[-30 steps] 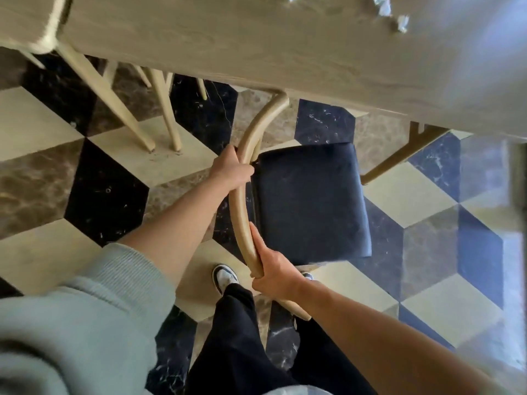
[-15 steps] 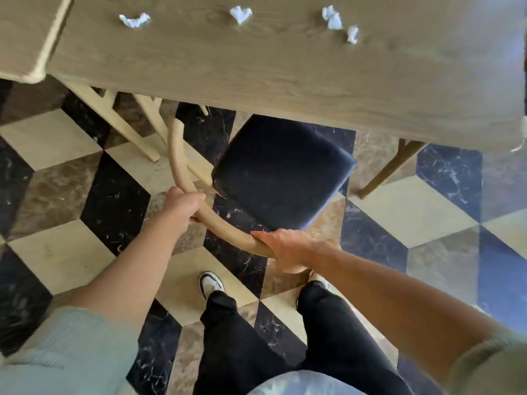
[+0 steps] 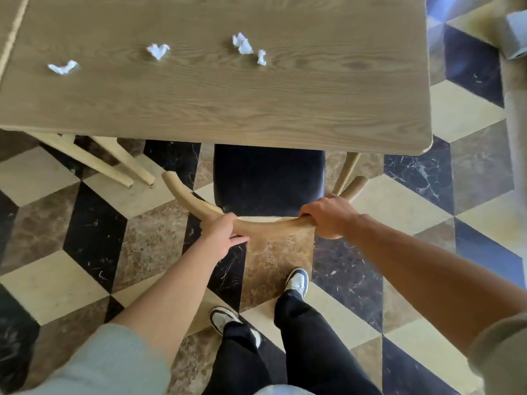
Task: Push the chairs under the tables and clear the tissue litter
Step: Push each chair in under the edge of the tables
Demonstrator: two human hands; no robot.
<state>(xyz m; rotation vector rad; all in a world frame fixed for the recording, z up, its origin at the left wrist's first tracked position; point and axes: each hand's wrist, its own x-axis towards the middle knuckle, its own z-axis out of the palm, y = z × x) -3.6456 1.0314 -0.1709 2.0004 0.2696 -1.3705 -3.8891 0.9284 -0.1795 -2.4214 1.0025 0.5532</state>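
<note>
A wooden chair with a dark blue seat (image 3: 268,178) faces the wooden table (image 3: 228,104), the seat's front part hidden under the table edge. Its curved backrest rail (image 3: 268,223) runs between my hands. My left hand (image 3: 221,233) is closed on the rail's left part, and my right hand (image 3: 328,216) grips its right part. Several crumpled white tissue pieces lie on the tabletop: one at the left (image 3: 63,67), one further right (image 3: 157,50), and a pair near the middle (image 3: 242,44).
Pale wooden legs of another chair (image 3: 114,163) stand under the table's left side. A table leg (image 3: 346,171) slants down right of the seat. The floor is patterned marble tile (image 3: 94,232). My feet (image 3: 296,282) stand behind the chair.
The chair has swung round from sideways to square with the table, and its seat has slid partly under the edge. Both hands stayed on the backrest rail. More of the tabletop shows.
</note>
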